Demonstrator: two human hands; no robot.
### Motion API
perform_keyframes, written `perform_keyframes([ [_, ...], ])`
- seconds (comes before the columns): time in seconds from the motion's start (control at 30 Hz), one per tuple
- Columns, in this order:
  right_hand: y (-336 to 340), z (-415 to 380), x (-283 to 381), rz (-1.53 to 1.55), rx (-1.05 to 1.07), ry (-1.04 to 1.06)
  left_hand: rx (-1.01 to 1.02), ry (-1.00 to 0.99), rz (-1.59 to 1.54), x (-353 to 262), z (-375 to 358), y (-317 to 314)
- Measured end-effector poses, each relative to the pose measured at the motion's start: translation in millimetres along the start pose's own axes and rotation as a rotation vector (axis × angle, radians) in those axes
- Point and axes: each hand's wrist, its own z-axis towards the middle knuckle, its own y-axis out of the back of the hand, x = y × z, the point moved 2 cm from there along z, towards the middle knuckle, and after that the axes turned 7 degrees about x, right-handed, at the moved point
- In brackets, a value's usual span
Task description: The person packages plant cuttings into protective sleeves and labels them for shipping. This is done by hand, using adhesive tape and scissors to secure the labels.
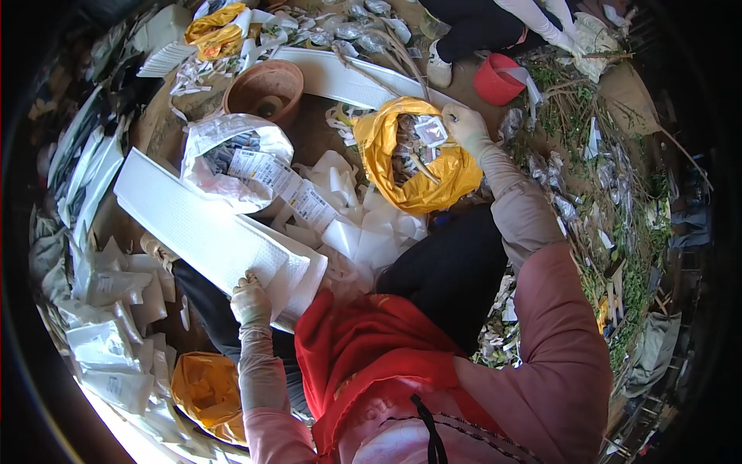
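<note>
My left hand (251,300), in a pale glove, is closed on the near edge of a long white textured sheet (201,224) that slants across my lap. At the upper right my right hand (465,126), also gloved, is closed at the rim of a yellow bag (369,166), beside a small clear packet (431,131); what its fingers pinch is hard to make out. Paper scraps and a stick fill the yellow bag. A white bag (267,133) of small bluish packets stands to its left, with a strip of printed labels (305,203) trailing from it.
A brown pot (265,91) stands behind the white bag. Another person's gloved hands (576,45) are at the top right, near a red bucket (497,80). Green twigs (576,124) lie at the right, white packages (112,340) and an orange bag (207,394) at the left.
</note>
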Motion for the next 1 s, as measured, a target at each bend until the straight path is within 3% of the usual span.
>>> perform_keyframes([
  [0.17, 10, 5, 33, 0.069, 0.046, -0.138, -0.111, 0.031, 0.01, 11, -15, 4],
  [0.27, 3, 3, 46, 0.132, 0.29, -0.252, -0.085, 0.056, -0.041, 15, -23, 11],
  [0.3, -29, 11, 11, 0.113, 0.357, -0.148, -0.105, 0.058, -0.06, 16, -24, 10],
  [0.43, -41, -3, 43, -0.122, 0.479, -0.243, -0.142, 0.039, -0.097, 17, -30, 15],
  [0.67, -104, -7, 58, -0.49, 0.481, -0.263, -0.215, -0.045, -0.053, 10, -42, 28],
  [0.77, -123, 4, 56, -0.62, 0.613, -0.216, -0.251, -0.04, -0.092, 5, -49, 35],
  [0.83, -136, 8, 33, -0.43, 0.519, -0.296, -0.281, -0.043, -0.094, 4, -50, 37],
  [0.87, -140, 15, 22, -0.421, 0.568, -0.306, -0.279, -0.038, -0.1, 2, -49, 37],
  [0.93, -119, 25, 28, -0.407, 0.657, -0.331, -0.284, -0.036, -0.116, 0, -45, 37],
  [0.97, -101, 27, 39, -0.457, 0.763, -0.236, -0.306, -0.038, -0.136, -1, -41, 37],
  [1.0, -82, 26, 54, -0.402, 0.729, -0.173, -0.324, -0.036, -0.156, -3, -38, 36],
])
